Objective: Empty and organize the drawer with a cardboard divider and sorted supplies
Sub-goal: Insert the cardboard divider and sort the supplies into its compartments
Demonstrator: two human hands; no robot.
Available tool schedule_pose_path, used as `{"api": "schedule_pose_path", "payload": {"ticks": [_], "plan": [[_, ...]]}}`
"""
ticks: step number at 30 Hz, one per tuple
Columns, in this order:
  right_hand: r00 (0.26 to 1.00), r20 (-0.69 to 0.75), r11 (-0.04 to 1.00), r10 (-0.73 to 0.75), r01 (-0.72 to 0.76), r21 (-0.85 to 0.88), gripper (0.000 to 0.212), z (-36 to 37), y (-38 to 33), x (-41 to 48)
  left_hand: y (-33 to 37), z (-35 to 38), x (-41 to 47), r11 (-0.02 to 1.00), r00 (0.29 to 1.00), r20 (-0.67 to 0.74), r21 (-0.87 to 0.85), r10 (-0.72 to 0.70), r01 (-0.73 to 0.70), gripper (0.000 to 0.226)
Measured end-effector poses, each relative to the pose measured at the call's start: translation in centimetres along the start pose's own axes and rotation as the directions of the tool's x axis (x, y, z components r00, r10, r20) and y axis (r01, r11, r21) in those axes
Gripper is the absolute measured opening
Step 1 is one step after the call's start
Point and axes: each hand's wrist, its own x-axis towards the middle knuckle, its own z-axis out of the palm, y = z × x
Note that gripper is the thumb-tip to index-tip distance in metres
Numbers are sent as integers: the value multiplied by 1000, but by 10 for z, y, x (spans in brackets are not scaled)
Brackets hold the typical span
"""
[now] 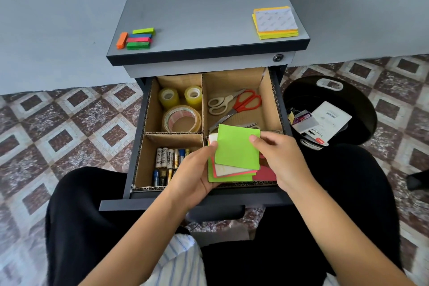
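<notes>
- Leftmost, a cluster of bright sticky strips in orange, green, blue and pink lies on the near left corner of the grey counter.
- Below the counter's edge the drawer stands pulled out toward the person, lined with a cardboard divider that splits it into four compartments.
- The far left compartment holds two small yellowish tape rolls standing side by side and, nearer, a wide clear tape roll leaning against the cardboard.
- The near left compartment holds batteries lying in two rows, packed close together.
- The left hand cups a stack of coloured paper squares from beneath, fingers curled under it and thumb pressed on its left edge.
- The stack is held above the near right compartment, where a red paper piece shows under it.
- In the far right compartment lie cream-handled scissors and red-handled scissors, handles touching; their blades point toward the near side, partly hidden by the paper.
- The right hand pinches the green sheet on top of the stack, thumb on its right edge and fingers behind it; the sheet sits tilted against the squares below.
- A pile of yellow note pads, topped by a white sheet, sits on the near right corner of the counter.
- On the patterned floor to the right, a black bin holds a stapler package and other scraps.
</notes>
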Motion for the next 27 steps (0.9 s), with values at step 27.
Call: {"api": "schedule_pose_path", "payload": {"ticks": [27], "plan": [[989,98,629,109,7,-777,11,33,31,36,30,-64,-12,982,951,-263,-48,164,-182,22]]}}
